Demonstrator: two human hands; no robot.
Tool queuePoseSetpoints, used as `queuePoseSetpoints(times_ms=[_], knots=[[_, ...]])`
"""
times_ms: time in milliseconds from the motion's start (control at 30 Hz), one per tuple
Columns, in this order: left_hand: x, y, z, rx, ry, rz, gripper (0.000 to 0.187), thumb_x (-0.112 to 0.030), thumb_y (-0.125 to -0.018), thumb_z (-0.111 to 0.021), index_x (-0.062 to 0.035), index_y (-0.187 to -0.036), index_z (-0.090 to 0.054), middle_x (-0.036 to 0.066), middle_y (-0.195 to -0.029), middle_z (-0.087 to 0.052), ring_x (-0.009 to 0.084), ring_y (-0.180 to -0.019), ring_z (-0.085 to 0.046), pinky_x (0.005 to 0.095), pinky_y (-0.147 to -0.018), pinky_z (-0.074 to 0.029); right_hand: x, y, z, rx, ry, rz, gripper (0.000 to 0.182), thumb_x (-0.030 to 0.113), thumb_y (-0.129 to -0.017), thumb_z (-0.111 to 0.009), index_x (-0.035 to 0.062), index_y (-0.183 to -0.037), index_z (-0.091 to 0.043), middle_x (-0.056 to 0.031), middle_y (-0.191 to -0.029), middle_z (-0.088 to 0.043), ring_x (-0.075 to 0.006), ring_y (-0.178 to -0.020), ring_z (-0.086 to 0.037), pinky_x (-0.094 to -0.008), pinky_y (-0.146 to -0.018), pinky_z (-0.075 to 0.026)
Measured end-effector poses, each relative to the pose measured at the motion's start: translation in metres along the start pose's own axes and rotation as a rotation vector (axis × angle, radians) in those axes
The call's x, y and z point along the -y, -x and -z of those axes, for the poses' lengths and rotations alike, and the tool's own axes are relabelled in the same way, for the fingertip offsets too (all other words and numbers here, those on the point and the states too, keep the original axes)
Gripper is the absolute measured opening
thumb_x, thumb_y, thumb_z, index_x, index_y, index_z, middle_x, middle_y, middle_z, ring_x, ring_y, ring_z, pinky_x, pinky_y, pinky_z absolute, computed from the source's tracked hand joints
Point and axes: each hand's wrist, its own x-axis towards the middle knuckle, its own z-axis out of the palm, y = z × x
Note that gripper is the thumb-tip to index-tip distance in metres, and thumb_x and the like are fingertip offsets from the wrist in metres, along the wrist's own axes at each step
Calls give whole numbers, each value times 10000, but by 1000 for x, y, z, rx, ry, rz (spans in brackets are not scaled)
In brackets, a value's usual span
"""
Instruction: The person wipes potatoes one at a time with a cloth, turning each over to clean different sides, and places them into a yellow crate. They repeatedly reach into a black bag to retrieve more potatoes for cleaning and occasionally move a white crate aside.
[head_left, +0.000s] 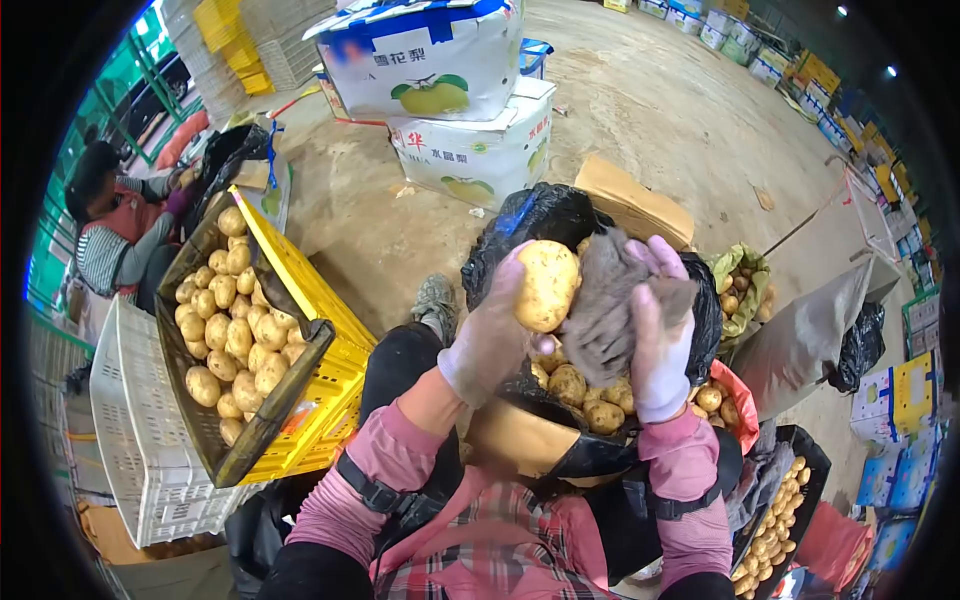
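My left hand (490,340), in a pale gloved covering, is closed around a large yellow potato (547,285). In my right hand (662,335), also gloved, is a fuzzy grey cloth (605,305), which hangs down beside the potato. Both hands are raised over a cardboard box (520,437) lined with black plastic (500,235). Several potatoes (603,416) lie inside that box, partly hidden by the cloth and my hands. To my left, a yellow crate (310,340) with a dark liner holds many cleaner-looking potatoes (237,340).
A white crate (150,430) stands beside the yellow one. Stacked pear cartons (470,150) are ahead. At right are a green bag (742,290), a red bag (738,400) and a black crate (800,450) of small potatoes. Another person (125,225) sits at far left.
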Motion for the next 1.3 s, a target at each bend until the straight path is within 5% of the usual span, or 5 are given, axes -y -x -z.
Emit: queuePoseSetpoints(times_ms=[333,567,733,933,1300], knots=[[55,0,8,-59,-1385,-392,425,-256,-1090,-288,-66,-1468,-321,143,-1459,-382,273,-1208,-537,332,-992,-453,-57,-13,-10,-92,205,-150,313,-34,-924,-584,-9,-1233,-543,-98,-1098,-644,-179,-937,-651,-315,-843,-532],[16,-2,-33,-28,192,209,399,-288,-1045,-445,-84,-1388,-431,121,-1173,-599,222,-857,-653,290,-578,-509,-21,-13,17,-118,-348,-218,347,108,-953,-602,33,-1284,-527,-84,-1081,-629,-215,-1005,-637,-345,-903,-518],[48,-7,-22,-201,-22,48,404,-390,-1056,-391,-99,-1306,-518,60,-1099,-640,152,-894,-639,267,-708,-506,-12,11,-15,141,854,360,500,51,-866,-677,29,-1340,-519,-162,-1168,-655,-247,-1133,-624,-381,-989,-484],[20,1,-54,-69,156,221,442,-468,-1049,-400,-98,-1231,-558,60,-959,-652,124,-595,-568,219,-406,-390,-12,-19,17,-106,-295,-373,323,128,-967,-642,18,-1252,-538,-50,-980,-655,-121,-907,-632,-276,-785,-518],[22,5,-36,-74,-179,253,379,-417,-1042,-444,-60,-1133,-532,65,-967,-617,132,-649,-623,250,-385,-394,-18,-19,14,-2,250,-198,207,157,-970,-631,-26,-1067,-640,-42,-942,-679,-99,-825,-616,-255,-766,-508]])
